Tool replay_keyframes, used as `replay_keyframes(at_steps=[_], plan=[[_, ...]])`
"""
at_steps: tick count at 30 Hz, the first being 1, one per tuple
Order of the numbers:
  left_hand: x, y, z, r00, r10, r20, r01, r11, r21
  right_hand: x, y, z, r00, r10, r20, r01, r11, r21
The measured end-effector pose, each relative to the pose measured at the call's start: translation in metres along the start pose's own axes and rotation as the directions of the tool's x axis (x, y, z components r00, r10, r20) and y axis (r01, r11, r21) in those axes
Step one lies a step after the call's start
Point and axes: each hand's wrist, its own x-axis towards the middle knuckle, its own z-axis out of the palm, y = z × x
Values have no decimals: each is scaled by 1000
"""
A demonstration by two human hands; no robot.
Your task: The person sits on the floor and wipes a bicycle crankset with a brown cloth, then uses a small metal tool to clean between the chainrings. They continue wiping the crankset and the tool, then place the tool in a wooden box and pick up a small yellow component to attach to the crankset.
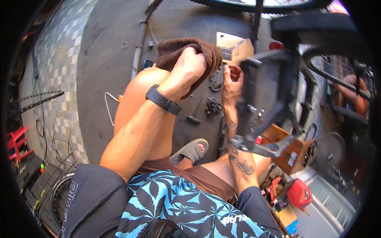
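Observation:
My left hand, a dark watch on its wrist, is closed around a bunched brown cloth above my left knee. To its right, my right hand is raised with fingers curled toward the thumb. Whether it holds anything small, I cannot make out. Close beside it stands a grey-black bicycle frame part, blurred, its lower end crossing in front of my right forearm. On the dark floor below lie a bicycle chain, a small black toothed part and a T-handled tool.
An opened cardboard box lies beyond my hands, near a stand's metal leg. A bicycle wheel spans the far edge. At right are a wooden box, a red jerrycan and another person's bare limb.

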Motion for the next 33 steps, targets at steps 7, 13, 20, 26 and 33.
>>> replay_keyframes(at_steps=[7, 13, 20, 26, 33], plan=[[-6, -12, 19, 813, 120, 569, 86, 943, -321, 4, -94, -54, 919, -354, 172, 371, 925, -81], [-4, -31, 43, 835, 267, 480, 124, 760, -638, 7, -112, -62, 938, -297, 176, 283, 954, 102], [10, -32, 45, 798, 255, 545, 161, 782, -602, 4, -128, -70, 949, -234, 209, 226, 972, 65], [10, -34, 44, 730, 339, 594, 178, 745, -643, -2, -133, -79, 969, -153, 196, 123, 980, 156], [-3, -28, 45, 925, 202, 321, -56, 910, -411, -2, -133, -79, 972, -208, 105, 182, 960, 213]])
